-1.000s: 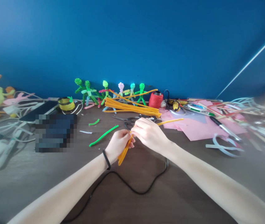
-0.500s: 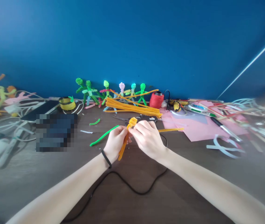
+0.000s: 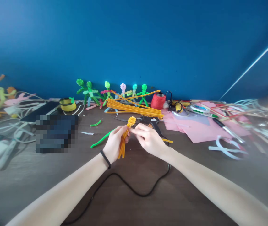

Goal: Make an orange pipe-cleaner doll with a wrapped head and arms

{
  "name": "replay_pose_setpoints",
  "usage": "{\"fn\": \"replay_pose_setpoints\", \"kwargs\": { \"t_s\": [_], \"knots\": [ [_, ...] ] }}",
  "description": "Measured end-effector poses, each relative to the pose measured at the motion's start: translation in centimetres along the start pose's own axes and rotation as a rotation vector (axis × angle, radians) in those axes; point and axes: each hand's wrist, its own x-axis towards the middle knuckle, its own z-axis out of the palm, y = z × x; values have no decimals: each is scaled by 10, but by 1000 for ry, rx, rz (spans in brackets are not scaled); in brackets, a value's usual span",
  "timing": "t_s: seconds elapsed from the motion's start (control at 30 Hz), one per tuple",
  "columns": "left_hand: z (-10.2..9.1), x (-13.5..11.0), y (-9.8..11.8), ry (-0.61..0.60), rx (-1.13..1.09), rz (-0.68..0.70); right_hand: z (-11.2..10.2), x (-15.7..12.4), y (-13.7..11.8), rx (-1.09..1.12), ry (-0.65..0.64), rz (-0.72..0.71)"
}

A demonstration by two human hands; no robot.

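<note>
My left hand (image 3: 114,138), with a black band at the wrist, is closed around an orange pipe-cleaner figure (image 3: 131,121). The figure's coiled head sticks up above my fingers, and several straight strands hang below. Beside it, my right hand (image 3: 148,135) pinches an orange pipe cleaner (image 3: 168,141) against the figure's neck; the loose end of that strand shows past the right side of the hand. Fingertips of both hands nearly meet, hiding the spot between them. A green pipe cleaner (image 3: 101,139) lies beside my left hand.
Behind my right hand rests a black glue gun (image 3: 156,125); its cord (image 3: 138,195) curves across the table. Orange pipe cleaners (image 3: 134,108) are heaped before several pipe-cleaner figures (image 3: 144,94) at the blue wall. Pink paper (image 3: 199,133) lies right, a dark blurred-out object (image 3: 57,133) left.
My right hand has turned and lowered slightly beside the figure, uncovering the glue gun. The strand's loose end has swung down and left. The figure has shifted slightly left.
</note>
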Motion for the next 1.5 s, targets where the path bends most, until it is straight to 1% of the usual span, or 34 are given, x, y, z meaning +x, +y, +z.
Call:
{"fn": "replay_pose_setpoints", "kwargs": {
  "t_s": [0.13,0.2,0.3,0.37,0.47,0.57,0.67,0.77,0.9,1.1,1.17,1.33,1.5],
  "knots": [
    [-3,2,2,-21,49,-10,0,0,0,29,12,-28],
    [-4,3,2,-20,78,-5,-1,1,0,62,47,-21],
    [-6,3,3,-13,101,-5,-4,3,-1,150,130,32],
    [-6,4,3,-12,96,-13,-5,5,-2,208,158,105],
    [-6,4,3,-29,63,-25,-6,7,1,307,123,248],
    [-6,3,3,-55,34,-27,-6,8,8,420,41,377],
    [-6,3,3,-100,28,-45,-6,9,17,495,-37,455],
    [-5,2,5,-152,32,-76,-7,10,23,536,-61,462],
    [-3,0,8,-172,80,-79,-9,11,23,547,-58,452],
    [-3,-1,8,-216,130,-70,-13,11,28,583,-135,427],
    [-4,-1,8,-241,132,-95,-15,12,29,593,-155,431],
    [-5,0,9,-301,100,-220,-24,13,30,580,-197,473],
    [-5,1,9,-312,88,-234,-26,14,31,574,-200,464]
  ]
}}
